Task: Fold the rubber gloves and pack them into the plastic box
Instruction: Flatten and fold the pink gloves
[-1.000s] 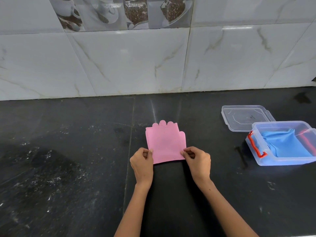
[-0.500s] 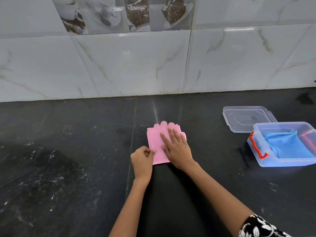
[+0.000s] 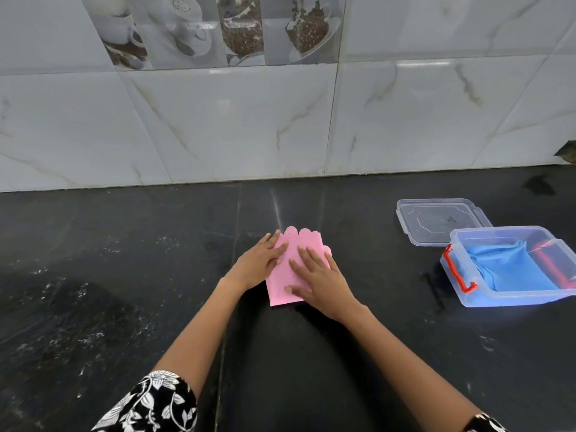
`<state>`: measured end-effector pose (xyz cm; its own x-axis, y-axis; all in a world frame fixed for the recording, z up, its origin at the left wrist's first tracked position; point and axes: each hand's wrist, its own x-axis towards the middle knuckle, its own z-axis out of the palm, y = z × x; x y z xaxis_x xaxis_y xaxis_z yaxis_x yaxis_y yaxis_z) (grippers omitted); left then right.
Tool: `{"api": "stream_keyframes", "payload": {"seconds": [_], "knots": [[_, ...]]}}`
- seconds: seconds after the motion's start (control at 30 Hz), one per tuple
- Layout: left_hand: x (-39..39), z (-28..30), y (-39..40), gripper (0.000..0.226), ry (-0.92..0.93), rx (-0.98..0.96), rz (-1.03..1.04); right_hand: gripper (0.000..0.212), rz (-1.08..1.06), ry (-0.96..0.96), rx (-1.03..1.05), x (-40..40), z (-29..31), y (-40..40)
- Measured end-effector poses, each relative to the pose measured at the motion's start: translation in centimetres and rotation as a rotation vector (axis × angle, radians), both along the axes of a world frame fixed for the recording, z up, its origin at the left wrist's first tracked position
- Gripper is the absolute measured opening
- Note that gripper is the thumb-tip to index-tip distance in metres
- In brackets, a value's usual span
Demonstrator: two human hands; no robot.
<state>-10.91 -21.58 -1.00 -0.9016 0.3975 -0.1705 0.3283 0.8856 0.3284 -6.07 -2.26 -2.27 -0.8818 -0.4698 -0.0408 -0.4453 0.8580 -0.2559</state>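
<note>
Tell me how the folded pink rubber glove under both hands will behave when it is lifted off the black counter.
The folded pink rubber glove is probably floppy: it lies thin and flat on the black counter. Its fold may spring open, since the left hand and right hand press it down. It looks light.

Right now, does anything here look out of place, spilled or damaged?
Nothing stands out. Both hands, left and right, press flat on the folded pink glove; the blue glove lies inside the open box.
</note>
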Motion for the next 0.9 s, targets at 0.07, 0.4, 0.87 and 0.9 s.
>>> {"api": "stream_keyframes", "payload": {"seconds": [0.07, 0.4, 0.87, 0.9], "knots": [[0.0, -0.3, 0.0, 0.048, -0.025, 0.065, 0.021, 0.065, 0.082, 0.049, -0.009, 1.4, 0.0, 0.7], [2.5, 1.1, 3.2, 0.05, -0.009, 0.073, 0.221, 0.03, -0.039, 0.49, -0.243, 1.0, 0.2, 5.7], [5.8, 2.4, 9.5, 0.033, 0.056, 0.055, 0.533, 0.029, -0.651, -0.046, -0.495, -1.3, 1.4, 5.4], [5.8, 2.3, 8.8, 0.034, 0.095, 0.088, 0.564, 0.03, -0.657, -0.067, -0.475, -1.3, 1.5, 5.3]]}}
